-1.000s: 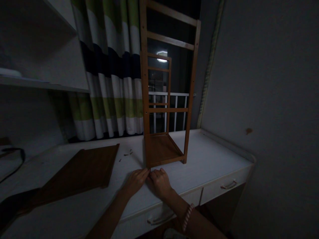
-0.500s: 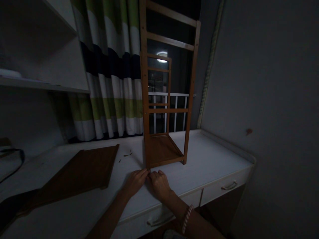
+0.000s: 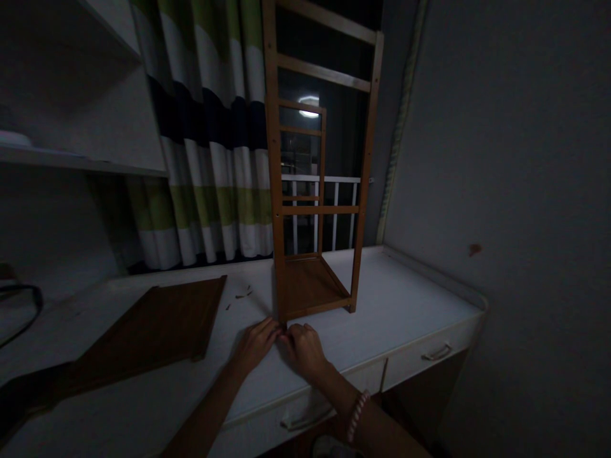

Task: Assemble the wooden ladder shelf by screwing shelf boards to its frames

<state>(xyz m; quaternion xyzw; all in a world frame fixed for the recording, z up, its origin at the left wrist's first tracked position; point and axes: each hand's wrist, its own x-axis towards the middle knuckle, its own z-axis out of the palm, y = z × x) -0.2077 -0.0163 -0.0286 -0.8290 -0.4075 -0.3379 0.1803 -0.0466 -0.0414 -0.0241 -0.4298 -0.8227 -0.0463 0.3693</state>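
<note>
The wooden rack (image 3: 319,210) stands upright on the white desk (image 3: 405,296), and we have our left hand (image 3: 258,343) and right hand (image 3: 305,350) at its near left foot (image 3: 282,315). They sit close together, fingers bent inward; in this dim light we cannot tell how far they close or whether they pinch anything. To our left a flat wooden panel (image 3: 157,324) lies on the desk, with small scraps (image 3: 243,294) between it and the rack.
</note>
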